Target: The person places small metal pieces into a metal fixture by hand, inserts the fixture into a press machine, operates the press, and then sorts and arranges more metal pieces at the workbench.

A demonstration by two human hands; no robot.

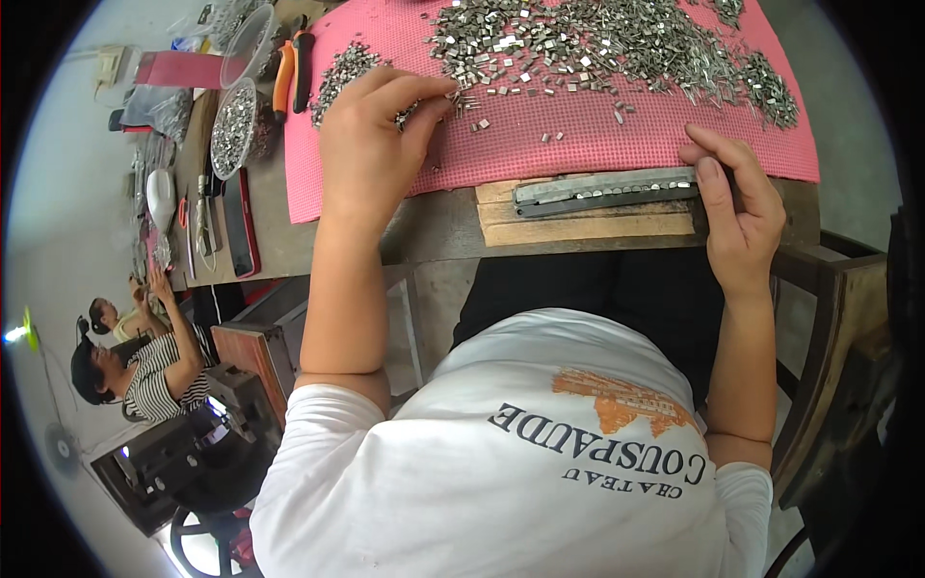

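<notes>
My left hand [371,135] reaches over the pink mat [540,125], thumb and forefinger pinched at the near left edge of a heap of small silvery metal parts [540,43]. Whatever lies between those fingertips is too small to make out. A long grey slotted metal bar [607,191] rests on a wooden block [588,231] at the table's near edge. Along the bar sits a row of small shiny parts. My right hand [740,207] is loosely closed at the bar's right end, its thumb against it and its forefinger bent above. That end is partly hidden by the hand.
A smaller heap of parts [349,72] lies left of my left hand. Orange-handled pliers [283,79], plastic tubs of parts [234,125] and a dark red-edged phone-like slab [241,223] are at the left. Two people [159,371] sit further left.
</notes>
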